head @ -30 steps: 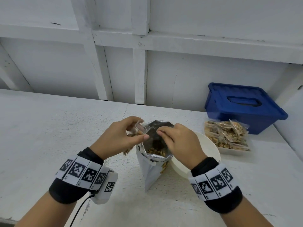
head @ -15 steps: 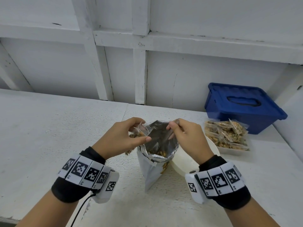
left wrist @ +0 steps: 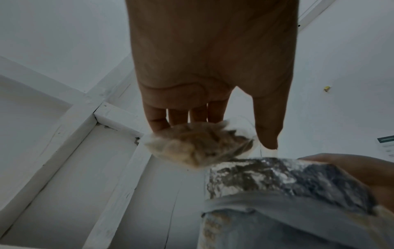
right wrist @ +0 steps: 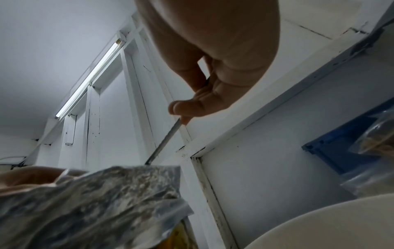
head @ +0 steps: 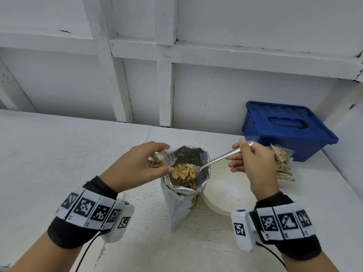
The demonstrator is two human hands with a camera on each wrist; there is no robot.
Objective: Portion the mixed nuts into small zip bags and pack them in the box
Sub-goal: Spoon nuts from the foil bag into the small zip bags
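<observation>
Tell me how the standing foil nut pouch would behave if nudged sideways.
The tall silver foil pouch with rolled-down rim probably tips easily: it stands narrow and unsupported. Its crinkled walls look floppy, so they would likely buckle. The nuts inside sit high and would likely spill.

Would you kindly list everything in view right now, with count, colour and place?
Foil bag: one, silver, open, standing at table centre, nuts inside.
Spoon: one, metal, loaded with nuts, over the foil bag's mouth.
Zip bag: one, clear, part-filled with nuts, at the foil bag's left rim.
Filled bags: a pile, clear with tan nuts, on a tray right of the bowl; count unclear.
Bowl: one, white, right of the foil bag.
Box: one, blue, lid on, far right by the wall.
Table: one, white.
Left hand: holds the zip bag.
Right hand: holds the spoon's handle.
</observation>
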